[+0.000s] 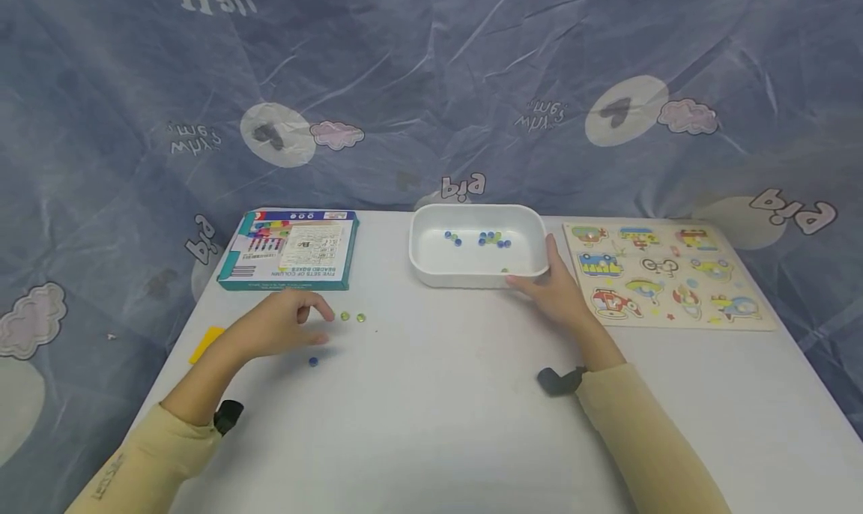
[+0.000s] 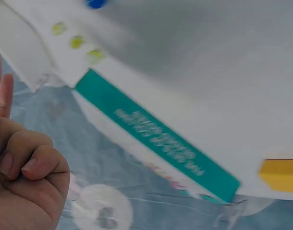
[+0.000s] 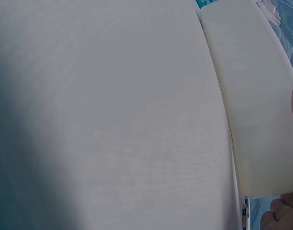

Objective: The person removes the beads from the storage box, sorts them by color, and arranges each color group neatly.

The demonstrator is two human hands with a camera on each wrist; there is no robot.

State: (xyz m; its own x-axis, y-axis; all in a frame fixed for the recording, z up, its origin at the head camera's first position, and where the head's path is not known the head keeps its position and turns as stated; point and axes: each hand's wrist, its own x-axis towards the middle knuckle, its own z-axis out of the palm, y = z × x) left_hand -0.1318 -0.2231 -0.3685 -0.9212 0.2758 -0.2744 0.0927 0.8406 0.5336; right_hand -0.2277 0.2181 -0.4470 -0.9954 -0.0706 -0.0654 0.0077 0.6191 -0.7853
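A white tray (image 1: 431, 278) stands at the back middle, with several small blue and yellow-green beads (image 1: 495, 238) on its floor. My right hand (image 1: 558, 293) grips the tray's front right corner, thumb on the front wall and fingers along the right side. In the right wrist view the tray's wall (image 3: 252, 105) shows with part of the thumb. My left hand (image 1: 286, 325) hovers at the left, index finger and thumb apart, nothing visible between them. Yellow-green beads (image 2: 77, 42) lie just past its fingertips, and a blue bead (image 1: 313, 362) sits nearer me.
Behind the left hand lies a teal-edged box (image 1: 317, 255). A yellow piece (image 1: 205, 344) rests at the table's left edge. On the right is a wooden puzzle board (image 1: 664, 274) with vehicle pictures. A printed blue-grey cloth (image 1: 404, 87) hangs behind the table.
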